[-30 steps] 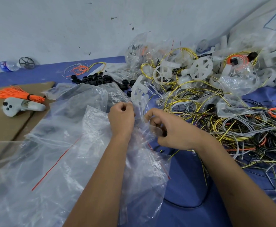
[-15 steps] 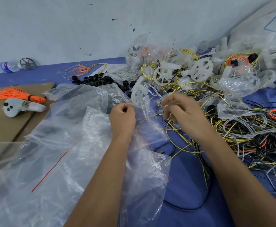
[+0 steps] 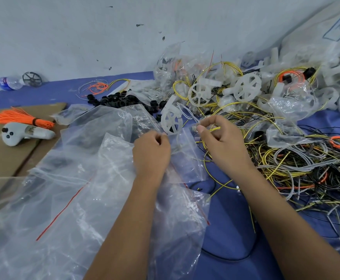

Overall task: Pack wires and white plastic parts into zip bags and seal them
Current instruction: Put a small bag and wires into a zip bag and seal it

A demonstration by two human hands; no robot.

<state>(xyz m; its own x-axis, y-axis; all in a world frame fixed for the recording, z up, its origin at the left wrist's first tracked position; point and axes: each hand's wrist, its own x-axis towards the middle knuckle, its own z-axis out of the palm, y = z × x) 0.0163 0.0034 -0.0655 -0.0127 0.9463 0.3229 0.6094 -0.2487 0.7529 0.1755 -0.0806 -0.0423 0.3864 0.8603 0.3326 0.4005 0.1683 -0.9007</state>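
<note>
Risk of snagging: left hand [image 3: 152, 152] pinching the zip bag [image 3: 187, 156] mouth on the blue worktop [image 3: 225, 229], right hand [image 3: 221, 142] pinching a yellow wire [image 3: 223, 184] trailing from the wire tangle [image 3: 306, 164]; could drag neighbours along or collapse the bag mouth

Pale grey wall [image 3: 84, 37] behind, with few dark marks. Blue mat [image 3: 225, 229] covers surface. Brown cardboard sheet [image 3: 1, 154] at left. Even, soft light.
</note>
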